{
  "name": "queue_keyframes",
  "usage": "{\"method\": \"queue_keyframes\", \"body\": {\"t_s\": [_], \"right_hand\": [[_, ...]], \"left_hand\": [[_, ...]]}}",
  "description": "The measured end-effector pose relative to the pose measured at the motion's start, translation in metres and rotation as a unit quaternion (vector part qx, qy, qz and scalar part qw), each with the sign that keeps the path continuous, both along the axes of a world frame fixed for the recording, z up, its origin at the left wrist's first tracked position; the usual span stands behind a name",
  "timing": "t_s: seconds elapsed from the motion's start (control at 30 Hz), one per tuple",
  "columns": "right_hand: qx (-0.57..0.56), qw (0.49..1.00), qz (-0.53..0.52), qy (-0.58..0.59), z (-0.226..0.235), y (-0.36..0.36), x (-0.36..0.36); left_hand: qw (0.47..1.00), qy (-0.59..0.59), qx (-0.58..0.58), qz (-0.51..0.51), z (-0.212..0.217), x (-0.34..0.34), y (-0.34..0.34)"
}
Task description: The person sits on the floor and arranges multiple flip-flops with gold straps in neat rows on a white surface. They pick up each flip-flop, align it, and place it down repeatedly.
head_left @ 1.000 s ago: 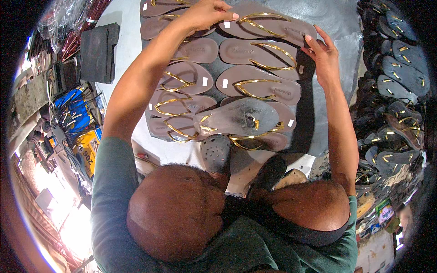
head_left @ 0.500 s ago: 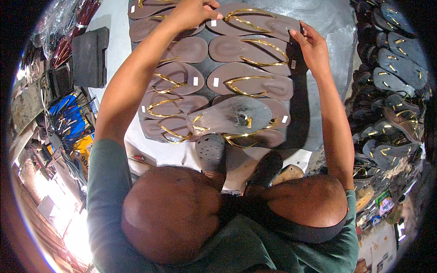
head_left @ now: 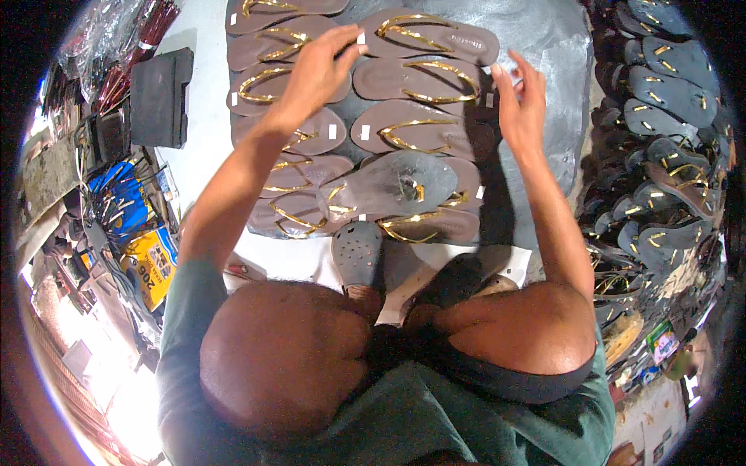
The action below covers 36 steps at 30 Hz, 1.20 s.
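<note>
Sandal lies between left grip, hold unclear, and empty, unclenched right grip.

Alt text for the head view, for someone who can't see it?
A person's left hand and open right hand are at opposite ends of a brown, gold-strapped flip-flop, the left by its white sticker. Similar flip-flops lie in two columns on a dark sheet; dark sandals are piled at right.

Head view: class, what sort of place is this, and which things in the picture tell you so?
Probably a small footwear workshop or a seller's stall: gold-strapped brown flip-flops lie in rows on a grey surface, and many dark flip-flops crowd the right side.
</note>
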State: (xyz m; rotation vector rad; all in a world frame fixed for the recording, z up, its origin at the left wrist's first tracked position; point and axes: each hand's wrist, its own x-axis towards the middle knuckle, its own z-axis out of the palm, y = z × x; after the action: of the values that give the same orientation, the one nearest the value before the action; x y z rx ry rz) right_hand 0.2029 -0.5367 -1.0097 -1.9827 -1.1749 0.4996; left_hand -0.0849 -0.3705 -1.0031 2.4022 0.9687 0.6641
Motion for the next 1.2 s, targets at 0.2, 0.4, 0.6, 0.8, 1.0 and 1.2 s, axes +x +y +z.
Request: {"method": "queue_keyframes", "body": {"t_s": [0.2, 0.4, 0.6, 0.8, 1.0, 1.2], "right_hand": [[-0.175, 0.953, 0.121, 0.214, 0.049, -0.103, -0.070], [-0.240, 0.948, 0.185, 0.095, 0.085, -0.104, -0.086], [-0.007, 0.951, 0.206, 0.231, 0.117, -0.104, -0.069], [0.073, 0.943, 0.098, 0.309, 0.122, -0.118, -0.045], [0.167, 0.944, -0.112, 0.260, 0.122, -0.164, 0.031], [0.167, 0.874, -0.447, -0.096, 0.118, -0.319, 0.137]], "left_hand": [[0.909, 0.057, -0.412, -0.003, 0.062, -0.008, -0.144], [0.875, 0.025, -0.479, -0.074, 0.059, 0.000, -0.140], [0.795, -0.116, -0.592, -0.056, 0.112, 0.015, -0.150], [0.758, -0.162, -0.631, -0.034, 0.138, 0.039, -0.137], [0.934, -0.003, -0.343, 0.097, 0.119, 0.017, -0.073], [0.944, 0.106, -0.305, 0.064, 0.017, -0.097, -0.016]]}}
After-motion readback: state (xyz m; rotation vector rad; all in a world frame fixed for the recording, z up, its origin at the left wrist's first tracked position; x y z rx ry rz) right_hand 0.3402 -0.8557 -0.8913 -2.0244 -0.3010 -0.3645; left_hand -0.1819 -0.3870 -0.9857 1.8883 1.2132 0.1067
